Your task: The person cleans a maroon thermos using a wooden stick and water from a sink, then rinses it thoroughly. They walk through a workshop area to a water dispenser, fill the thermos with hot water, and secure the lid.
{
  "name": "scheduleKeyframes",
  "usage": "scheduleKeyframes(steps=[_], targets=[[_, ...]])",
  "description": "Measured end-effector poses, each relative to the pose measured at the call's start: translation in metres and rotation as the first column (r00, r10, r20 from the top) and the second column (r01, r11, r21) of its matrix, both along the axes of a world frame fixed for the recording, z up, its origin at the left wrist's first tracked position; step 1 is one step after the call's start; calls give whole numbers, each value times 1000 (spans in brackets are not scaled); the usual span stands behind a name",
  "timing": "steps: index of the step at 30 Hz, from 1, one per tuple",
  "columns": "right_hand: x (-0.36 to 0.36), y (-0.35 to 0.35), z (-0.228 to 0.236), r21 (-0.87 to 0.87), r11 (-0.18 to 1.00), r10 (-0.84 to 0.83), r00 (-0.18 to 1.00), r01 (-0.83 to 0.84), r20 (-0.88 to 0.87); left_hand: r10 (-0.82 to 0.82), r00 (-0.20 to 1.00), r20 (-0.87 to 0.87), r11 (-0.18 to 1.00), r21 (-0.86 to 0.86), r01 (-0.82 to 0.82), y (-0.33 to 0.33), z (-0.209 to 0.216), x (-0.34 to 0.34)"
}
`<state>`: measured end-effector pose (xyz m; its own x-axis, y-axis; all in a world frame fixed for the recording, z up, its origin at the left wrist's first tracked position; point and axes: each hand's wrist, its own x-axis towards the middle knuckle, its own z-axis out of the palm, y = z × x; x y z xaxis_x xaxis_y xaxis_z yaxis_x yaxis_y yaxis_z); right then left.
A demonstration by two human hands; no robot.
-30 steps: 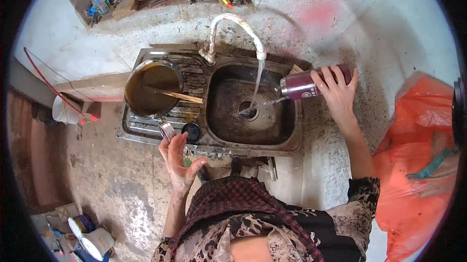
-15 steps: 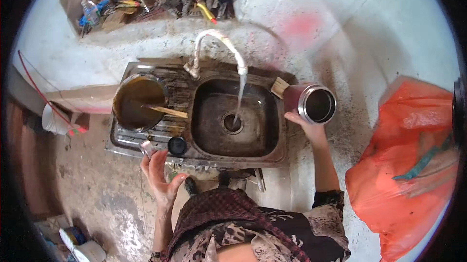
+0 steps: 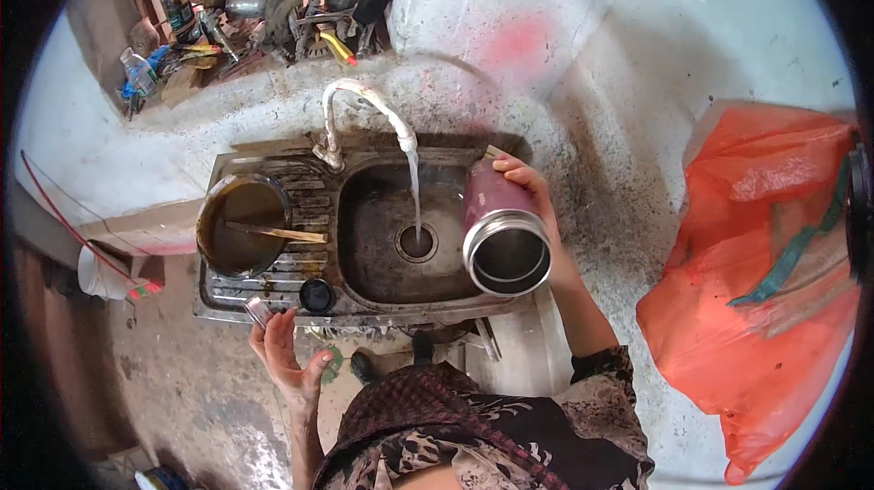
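Flask (image 3: pixel 496 191), purple, is held in the right hand (image 3: pixel 535 188) above the right edge of the sink (image 3: pixel 391 290), its open mouth facing the camera. Left hand (image 3: pixel 289 364), thumb spread, holds a small silvery piece (image 3: pixel 259 310) near the round black cap (image 3: pixel 317 295) on the drainboard (image 3: pixel 309 203). Water (image 3: pixel 416 190) runs from the white tap (image 3: pixel 369 92).

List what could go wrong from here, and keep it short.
The open flask tilts in the right hand near the sink's right side, away from the drain; anything left inside might spill outside the basin.

The left hand holds a small metal cap with the fingers, thumb apart, so it could slip.

A stick juts over the rim of the pot of brown liquid; a bump might splash it.
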<state>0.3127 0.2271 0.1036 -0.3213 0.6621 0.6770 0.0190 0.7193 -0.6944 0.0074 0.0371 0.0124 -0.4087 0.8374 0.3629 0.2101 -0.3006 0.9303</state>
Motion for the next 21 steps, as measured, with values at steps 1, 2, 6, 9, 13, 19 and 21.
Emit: scheduleKeyframes(steps=[1,2,6,9,13,19,21], targets=[[-3,-1,5,33,999,17,1000,-17,16,0,1000,-6,1000,4,0,-1,0,0],[-5,-2,7,47,999,16,1000,-17,14,0,1000,-11,1000,7,0,-1,-1,0],[-7,-5,7,72,997,28,999,-30,31,-26,999,-42,1000,14,27,0,1,1],[-8,-5,8,75,997,17,999,-21,51,-30,998,-48,999,12,31,0,2,2],[-5,-2,3,50,999,-10,998,7,65,-33,999,-36,999,20,34,3,0,3],[-5,1,-11,-14,997,-78,994,79,78,-34,998,-47,999,31,35,5,2,4],[-6,4,-17,18,994,-106,990,104,97,-28,998,-58,999,31,30,6,3,3]])
